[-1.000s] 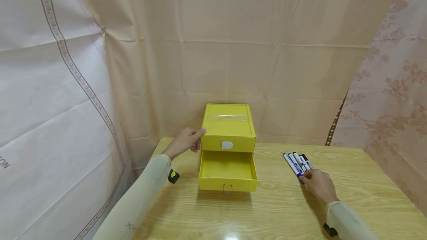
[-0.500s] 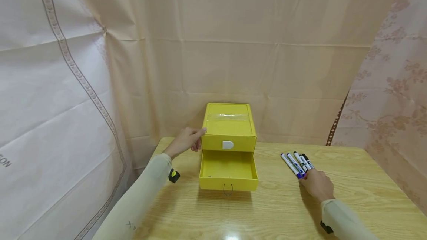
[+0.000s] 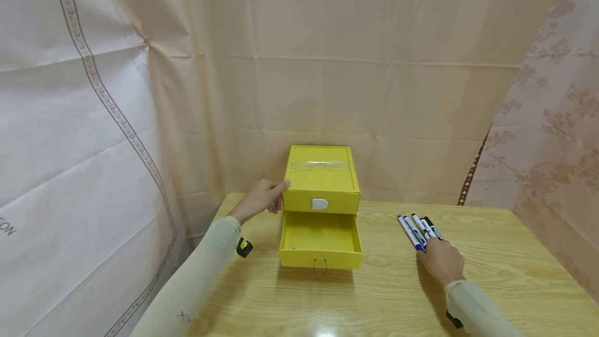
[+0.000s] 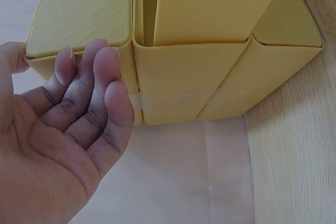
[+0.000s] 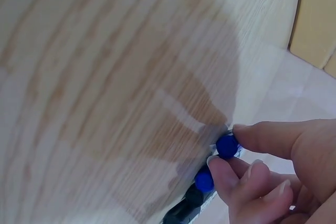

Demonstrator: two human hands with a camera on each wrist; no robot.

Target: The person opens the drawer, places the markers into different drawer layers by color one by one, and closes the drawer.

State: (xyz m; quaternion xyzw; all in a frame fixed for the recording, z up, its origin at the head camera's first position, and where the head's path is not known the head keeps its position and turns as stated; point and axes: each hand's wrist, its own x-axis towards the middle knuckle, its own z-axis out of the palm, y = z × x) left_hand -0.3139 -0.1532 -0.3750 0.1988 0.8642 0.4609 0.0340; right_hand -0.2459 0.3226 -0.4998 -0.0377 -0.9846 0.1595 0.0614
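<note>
My left hand (image 3: 262, 196) rests against the left side of a yellow drawer box (image 3: 320, 176). Its thumb lies on the top front edge, and in the left wrist view the relaxed fingers (image 4: 113, 103) are by the side wall. The lower drawer (image 3: 323, 235) is pulled out. At the right, my right hand (image 3: 442, 261) is over the near ends of several white markers (image 3: 413, 233) lying side by side. The right wrist view shows its thumb and index finger pinching the blue cap (image 5: 227, 146) of the outermost marker. Another blue cap (image 5: 205, 179) and black caps are beside it.
Both hands work over a wooden table (image 3: 388, 295). Beige cloth (image 3: 323, 92) hangs right behind the box, with more cloth at both sides. A wire loop handle (image 3: 320, 267) sticks out from the lower drawer, and a white tab (image 3: 320, 204) is on the upper one.
My right hand has shifted slightly left over the markers. The leftmost marker's far end swung left, then back against the others. My left hand and the drawer box stay put.
</note>
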